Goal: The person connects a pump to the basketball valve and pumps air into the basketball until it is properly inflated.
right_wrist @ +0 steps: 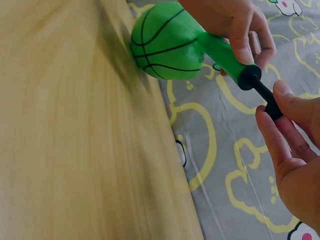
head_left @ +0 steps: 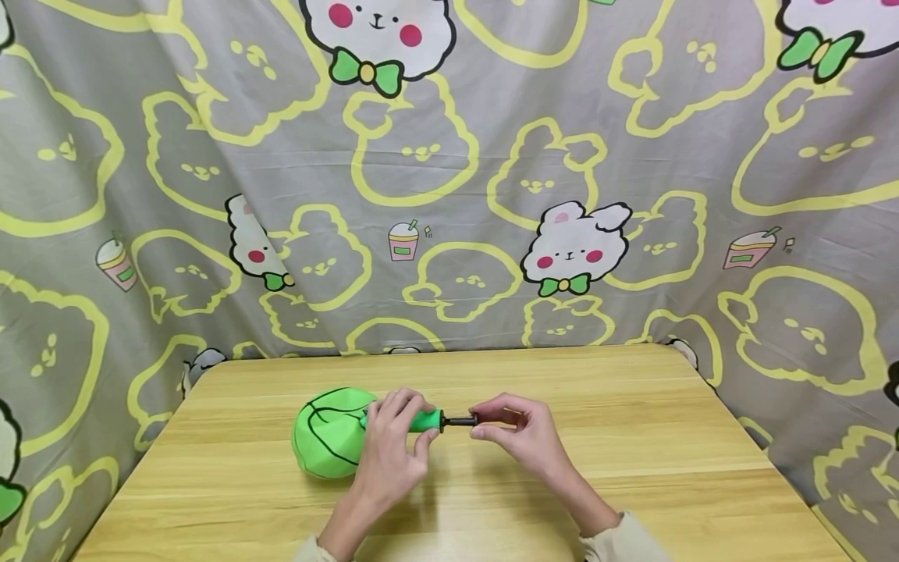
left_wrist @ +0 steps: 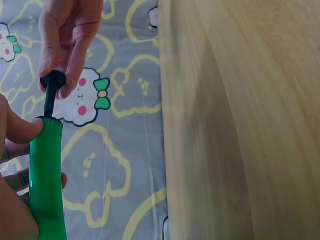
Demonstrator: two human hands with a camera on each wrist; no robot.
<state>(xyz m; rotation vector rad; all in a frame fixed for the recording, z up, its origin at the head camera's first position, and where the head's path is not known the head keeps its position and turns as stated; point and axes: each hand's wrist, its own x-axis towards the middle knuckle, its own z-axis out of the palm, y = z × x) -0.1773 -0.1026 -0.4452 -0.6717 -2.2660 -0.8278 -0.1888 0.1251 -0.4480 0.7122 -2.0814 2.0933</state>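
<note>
A green hand pump (head_left: 425, 421) lies level in my left hand (head_left: 393, 446), whose fingers and thumb wrap its barrel. Its black rod (left_wrist: 50, 102) sticks partly out of the barrel's end. My right hand (head_left: 523, 431) pinches the black handle (right_wrist: 273, 109) at the rod's tip between thumb and fingers. At the pump's other end is a green ball (head_left: 328, 439) with black basketball lines, its upper side dented and creased in the head view. The joint between pump and ball is mostly hidden behind my left hand in the head view.
A light wood-grain table (head_left: 632, 453) spreads beneath both hands. Behind it and at both sides hangs a grey curtain (head_left: 463, 179) printed with yellow outlines and white rabbit faces, reaching the table's back edge.
</note>
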